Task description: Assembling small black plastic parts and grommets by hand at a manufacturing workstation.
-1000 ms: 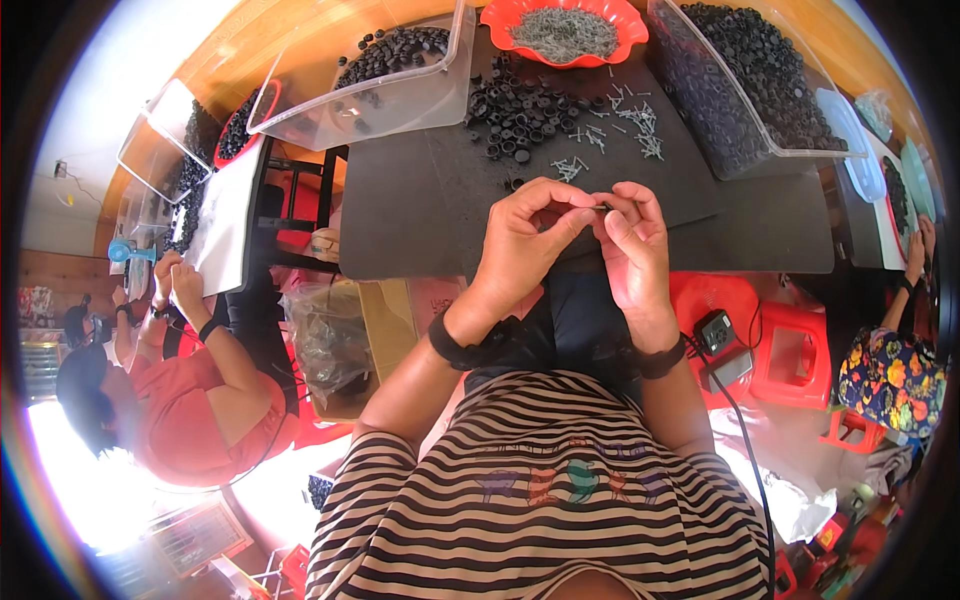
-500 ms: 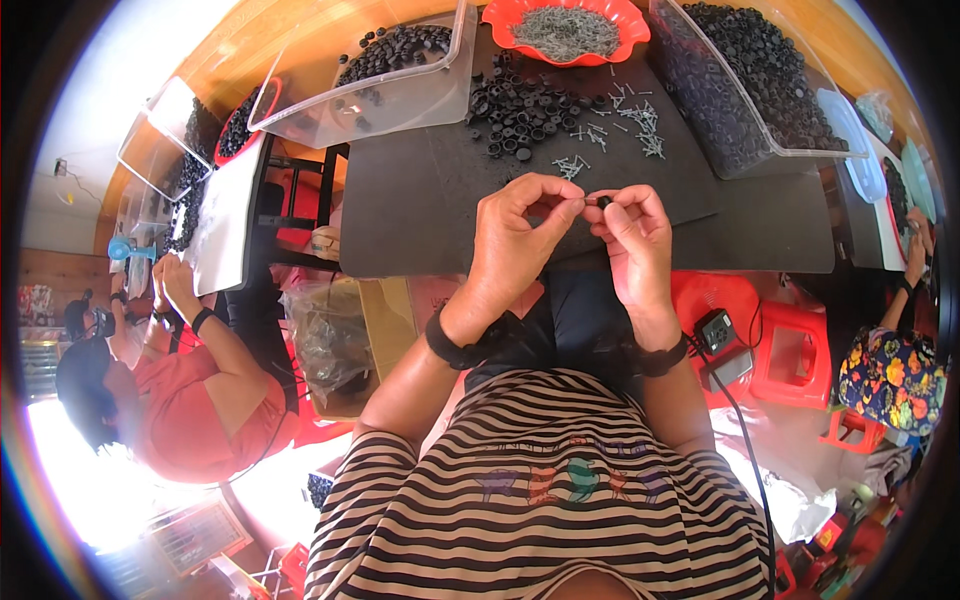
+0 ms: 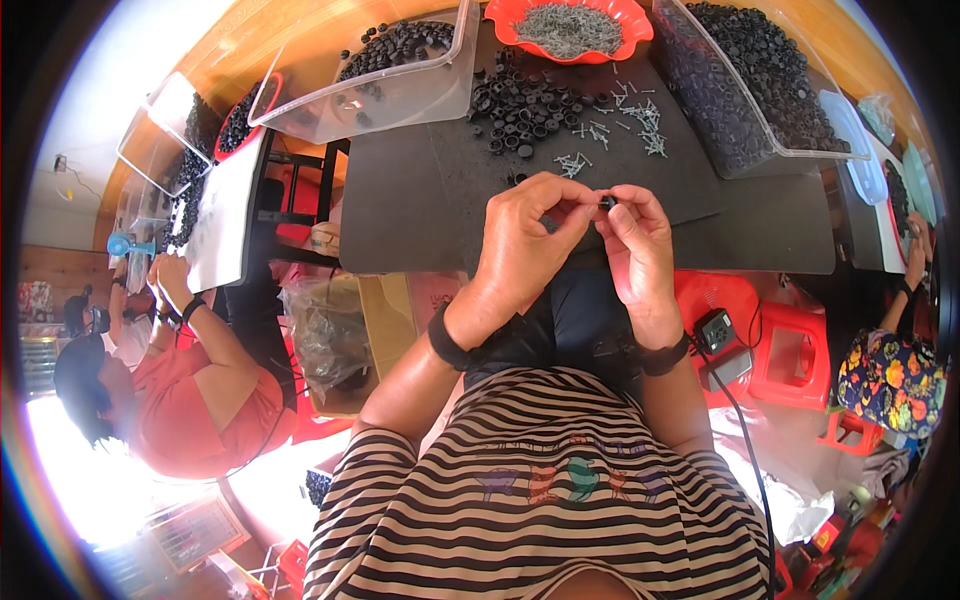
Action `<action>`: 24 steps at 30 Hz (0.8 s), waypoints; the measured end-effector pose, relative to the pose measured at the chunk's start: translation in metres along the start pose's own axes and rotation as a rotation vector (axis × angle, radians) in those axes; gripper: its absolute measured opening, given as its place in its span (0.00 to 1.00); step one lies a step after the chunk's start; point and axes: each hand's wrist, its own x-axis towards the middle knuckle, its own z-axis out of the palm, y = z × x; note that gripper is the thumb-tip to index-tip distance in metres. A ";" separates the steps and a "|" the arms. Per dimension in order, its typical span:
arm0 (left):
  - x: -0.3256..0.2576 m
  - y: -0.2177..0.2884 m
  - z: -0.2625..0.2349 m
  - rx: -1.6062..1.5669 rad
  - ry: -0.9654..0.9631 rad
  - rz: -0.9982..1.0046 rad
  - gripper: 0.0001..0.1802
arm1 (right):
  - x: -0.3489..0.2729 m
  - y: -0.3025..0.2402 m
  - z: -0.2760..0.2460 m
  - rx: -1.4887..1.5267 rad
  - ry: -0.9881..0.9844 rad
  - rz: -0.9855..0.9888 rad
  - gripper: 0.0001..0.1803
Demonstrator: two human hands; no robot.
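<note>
Over the near part of the dark table (image 3: 400,215), my two hands meet at the fingertips. My right hand (image 3: 640,240) is closed, pinching a small round black plastic cap (image 3: 607,202) between thumb and fingers. My left hand (image 3: 530,235) is pinched shut with its fingertips against the cap; whatever lies between them is too small to make out. Beyond my hands is a loose pile of black caps (image 3: 525,108), with small silver screws (image 3: 648,130) scattered to its right and a few nearer me.
A red scalloped bowl (image 3: 642,32) of screws stands at the back. Clear bins of black caps flank it, one on the left (image 3: 400,112) and one on the right (image 3: 745,155). Red stools (image 3: 790,355) are at the lower right. Other people work at either side.
My left hand has shifted slightly right, bringing its fingertips up against the black cap. My right hand stays almost where it was, still holding the cap.
</note>
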 end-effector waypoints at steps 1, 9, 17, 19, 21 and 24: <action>0.000 0.000 0.000 0.000 0.000 0.000 0.03 | 0.000 0.001 -0.001 0.001 0.004 -0.002 0.11; 0.000 0.006 -0.005 0.142 -0.049 0.100 0.05 | -0.003 -0.004 0.007 -0.185 -0.001 -0.073 0.10; -0.006 -0.004 -0.001 0.095 -0.061 0.032 0.06 | -0.008 -0.006 0.001 -0.410 0.017 -0.093 0.10; -0.010 -0.008 0.001 0.081 -0.069 -0.007 0.06 | -0.009 -0.008 0.000 -0.437 0.003 -0.100 0.10; -0.011 -0.008 -0.001 0.036 -0.073 -0.047 0.06 | -0.008 -0.007 -0.002 -0.464 -0.008 -0.108 0.09; -0.009 0.000 -0.004 -0.099 -0.060 -0.134 0.06 | -0.007 -0.005 -0.004 -0.378 0.011 -0.094 0.09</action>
